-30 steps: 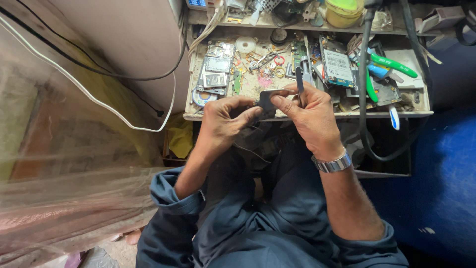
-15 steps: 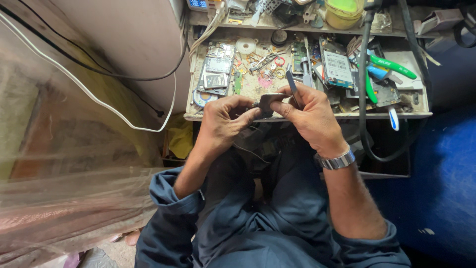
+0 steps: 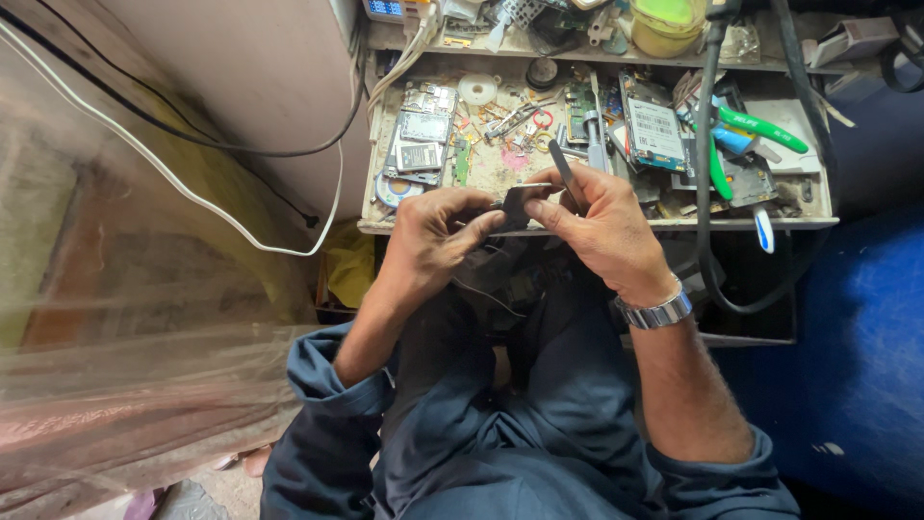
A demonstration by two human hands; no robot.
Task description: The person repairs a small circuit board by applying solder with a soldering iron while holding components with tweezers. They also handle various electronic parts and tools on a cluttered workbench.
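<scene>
Head view | left hand and right hand together — both pinching small dark part | right also grips thin tool | position — over front edge of cluttered workbench tray

The person wears a dark blue work shirt with both sleeves rolled up above the forearms, and matching dark blue trousers. A silver metal wristwatch with a link band circles the right wrist.

small dark part: half hidden by fingers | bench bits: indistinct
</scene>
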